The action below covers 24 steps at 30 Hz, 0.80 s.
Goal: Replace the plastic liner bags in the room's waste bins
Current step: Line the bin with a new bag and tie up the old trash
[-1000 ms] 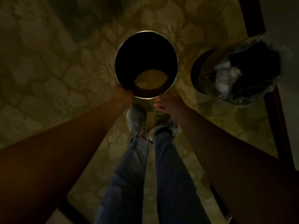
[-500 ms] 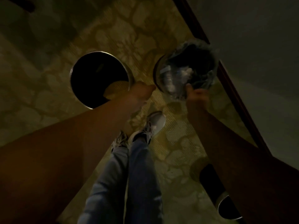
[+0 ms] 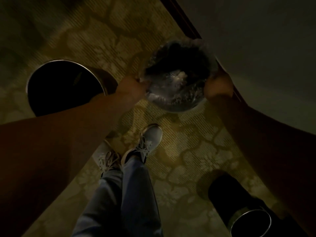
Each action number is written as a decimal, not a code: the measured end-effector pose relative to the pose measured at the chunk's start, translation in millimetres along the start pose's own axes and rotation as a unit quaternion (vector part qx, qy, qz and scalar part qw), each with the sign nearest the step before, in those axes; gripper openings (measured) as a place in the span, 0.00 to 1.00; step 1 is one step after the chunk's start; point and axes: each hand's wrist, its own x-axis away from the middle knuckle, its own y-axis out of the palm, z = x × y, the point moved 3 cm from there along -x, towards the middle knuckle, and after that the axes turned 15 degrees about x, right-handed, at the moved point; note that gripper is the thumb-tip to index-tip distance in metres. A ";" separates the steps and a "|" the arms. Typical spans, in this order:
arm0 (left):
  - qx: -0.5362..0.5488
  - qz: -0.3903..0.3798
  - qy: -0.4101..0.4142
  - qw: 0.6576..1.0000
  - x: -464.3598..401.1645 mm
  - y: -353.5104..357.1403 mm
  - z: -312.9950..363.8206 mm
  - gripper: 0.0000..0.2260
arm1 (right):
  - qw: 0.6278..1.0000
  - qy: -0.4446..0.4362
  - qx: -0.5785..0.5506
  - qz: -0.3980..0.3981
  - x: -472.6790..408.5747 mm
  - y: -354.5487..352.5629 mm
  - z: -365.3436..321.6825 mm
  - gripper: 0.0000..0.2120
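Note:
A round waste bin lined with a clear plastic liner bag [image 3: 172,98] stands on the carpet beside the wall, with crumpled pale waste inside. My left hand [image 3: 135,86] grips the bag's rim on the left side. My right hand [image 3: 218,88] grips the rim on the right side. To the left stands an empty dark bin [image 3: 63,86] with a metal rim and no liner.
A third dark bin [image 3: 246,212] with a metal rim lies on its side at the lower right. A wall and dark baseboard [image 3: 181,17] run along the right. My feet [image 3: 147,142] stand on patterned carpet just before the lined bin.
My left hand moved from the empty bin across to the lined bin's left rim. My right hand slid to its right rim. The view shifted right.

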 end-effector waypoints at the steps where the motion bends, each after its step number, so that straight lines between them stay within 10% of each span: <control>1: -0.004 0.004 0.003 1.000 2.9 -1.7 -0.4 0.16 | 1.000 -0.001 -0.014 0.011 -1.0 -2.1 -2.1 0.17; 7: 0.070 0.023 -0.019 0.997 14.0 -6.5 -6.5 0.16 | 0.920 -0.066 -0.380 -0.065 55.4 -2.7 -31.7 0.11; 24: 0.222 -0.199 0.072 0.952 102.2 24.7 77.3 0.11 | 0.859 0.083 -0.495 -0.098 90.3 -52.9 -15.3 0.17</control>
